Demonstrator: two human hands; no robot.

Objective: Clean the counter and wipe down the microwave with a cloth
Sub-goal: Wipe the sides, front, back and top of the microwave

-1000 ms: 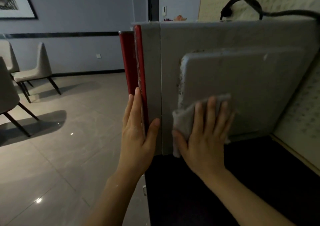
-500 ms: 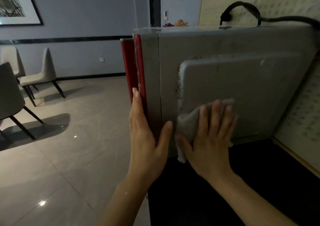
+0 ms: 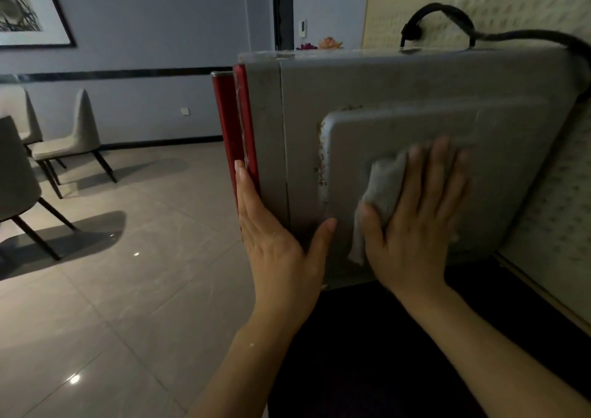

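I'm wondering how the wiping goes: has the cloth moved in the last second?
Yes. The cloth under the right hand has slid right, off the left edge of the raised panel toward its middle.

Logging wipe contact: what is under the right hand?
A grey cloth, pressed by the right hand against the microwave's raised panel. Only its left part shows; the rest, and the panel beneath, are covered.
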